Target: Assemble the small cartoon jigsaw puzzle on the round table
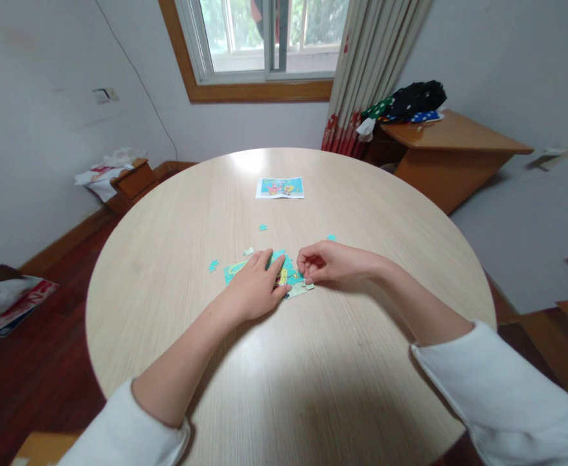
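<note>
A partly joined jigsaw puzzle (288,265) in turquoise and yellow lies flat on the round table. My left hand (257,285) rests on it with fingers spread, covering much of its middle. At the puzzle's right edge my right hand (329,262) has its fingers curled together in a pinch, beside a pale puzzle piece (309,286) at the lower right corner. What the pinched fingers hold, if anything, is hidden. Loose turquoise pieces lie around: one at left (213,265), one behind (263,227), one at right (331,237). A whitish piece (249,252) sits close to the top edge.
A printed cartoon picture (281,188) lies toward the far side of the round table (167,259). Beyond stand a window (269,39) and a curtain (375,52). Dark clothes (417,97) are heaped on a wooden cabinet (458,136) at right.
</note>
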Demonstrator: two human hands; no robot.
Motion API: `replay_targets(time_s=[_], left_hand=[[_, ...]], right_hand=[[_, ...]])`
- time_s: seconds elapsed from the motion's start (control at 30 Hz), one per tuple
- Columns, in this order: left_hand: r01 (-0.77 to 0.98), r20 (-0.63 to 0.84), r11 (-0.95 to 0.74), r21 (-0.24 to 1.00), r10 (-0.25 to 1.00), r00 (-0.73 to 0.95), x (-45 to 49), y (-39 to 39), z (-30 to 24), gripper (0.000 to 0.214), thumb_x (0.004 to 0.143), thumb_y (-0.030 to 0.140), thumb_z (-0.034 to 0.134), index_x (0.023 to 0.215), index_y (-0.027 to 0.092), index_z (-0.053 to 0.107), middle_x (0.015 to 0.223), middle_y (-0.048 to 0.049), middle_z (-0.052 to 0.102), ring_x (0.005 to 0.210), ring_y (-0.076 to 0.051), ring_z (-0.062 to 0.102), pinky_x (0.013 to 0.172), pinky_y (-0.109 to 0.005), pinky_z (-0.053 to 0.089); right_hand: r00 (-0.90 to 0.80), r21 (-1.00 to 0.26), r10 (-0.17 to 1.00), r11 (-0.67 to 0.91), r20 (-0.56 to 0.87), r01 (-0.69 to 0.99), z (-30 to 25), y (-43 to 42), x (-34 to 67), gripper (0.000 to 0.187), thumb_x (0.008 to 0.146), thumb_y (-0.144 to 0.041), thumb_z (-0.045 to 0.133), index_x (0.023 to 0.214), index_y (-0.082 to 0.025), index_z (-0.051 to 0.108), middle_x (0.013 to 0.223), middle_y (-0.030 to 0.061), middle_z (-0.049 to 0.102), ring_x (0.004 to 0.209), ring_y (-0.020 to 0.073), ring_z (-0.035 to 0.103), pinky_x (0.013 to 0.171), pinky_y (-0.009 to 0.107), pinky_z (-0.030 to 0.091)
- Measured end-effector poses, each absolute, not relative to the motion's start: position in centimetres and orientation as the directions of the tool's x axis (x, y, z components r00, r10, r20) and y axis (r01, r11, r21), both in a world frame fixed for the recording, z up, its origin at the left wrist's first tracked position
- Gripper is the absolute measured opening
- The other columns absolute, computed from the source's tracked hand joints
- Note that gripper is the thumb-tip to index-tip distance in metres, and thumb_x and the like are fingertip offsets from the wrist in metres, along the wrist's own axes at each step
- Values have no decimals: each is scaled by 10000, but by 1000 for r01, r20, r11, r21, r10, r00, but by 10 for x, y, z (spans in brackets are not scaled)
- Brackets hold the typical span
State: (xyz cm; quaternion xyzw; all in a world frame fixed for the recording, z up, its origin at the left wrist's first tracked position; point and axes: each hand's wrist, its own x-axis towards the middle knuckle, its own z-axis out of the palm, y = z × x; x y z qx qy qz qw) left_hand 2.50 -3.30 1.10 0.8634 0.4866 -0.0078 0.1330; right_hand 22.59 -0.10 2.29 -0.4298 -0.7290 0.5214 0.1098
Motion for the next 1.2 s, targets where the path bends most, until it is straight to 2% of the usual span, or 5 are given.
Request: replay_targets(time_s=[0.57, 0.77, 0.93, 1.1, 1.2], left_hand=[[811, -70, -520, 268, 829, 555, 22, -30, 4, 555, 913, 418, 444, 1400, 156, 395, 1478, -195, 385, 1385, -319, 340, 1106, -487, 315], [828, -106, -501, 250, 836, 538, 24, -30, 6, 550, 914, 413, 448, 1379, 120, 423, 1477, -210, 374, 1392, -331, 321, 1115, -471, 301], [821, -72, -510, 256, 837, 542, 24, -29, 5, 546, 908, 412, 458, 1380, 140, 423, 1464, -201, 398, 1379, -324, 346, 1106, -480, 316], [808, -61, -530, 257, 826, 561, 21, -28, 2, 551, 907, 429, 447, 1386, 157, 411, 1461, -187, 403, 1374, -318, 353, 1098, -481, 323], [813, -62, -526, 249, 829, 555, 22, -29, 4, 545, 906, 431, 452, 1380, 163, 421, 1452, -179, 415, 1366, -316, 363, 1097, -472, 329]], right_hand=[[-617, -735, 752, 277, -235, 618, 26, -5, 221, 95, 667, -116, 555, 678, -197, 505, 590, -47, 507, 573, 97, 453, 553, 224, 355], [-615, -606, 768, 407, -177, 683, 27, -7, 218, 151, 674, -54, 546, 669, -193, 486, 611, -41, 500, 584, 94, 425, 562, 224, 330], [-559, -534, 801, 382, -217, 755, 26, -6, 214, 213, 690, -112, 621, 613, -197, 442, 583, -39, 490, 584, 104, 432, 566, 245, 311], [-563, -578, 796, 357, -223, 734, 30, -7, 215, 222, 690, -170, 653, 607, -198, 449, 580, -40, 494, 591, 109, 444, 569, 250, 317], [-510, -639, 852, 328, -117, 695, 34, -1, 226, 173, 745, -254, 632, 645, -192, 506, 610, -22, 525, 608, 119, 466, 583, 257, 341]])
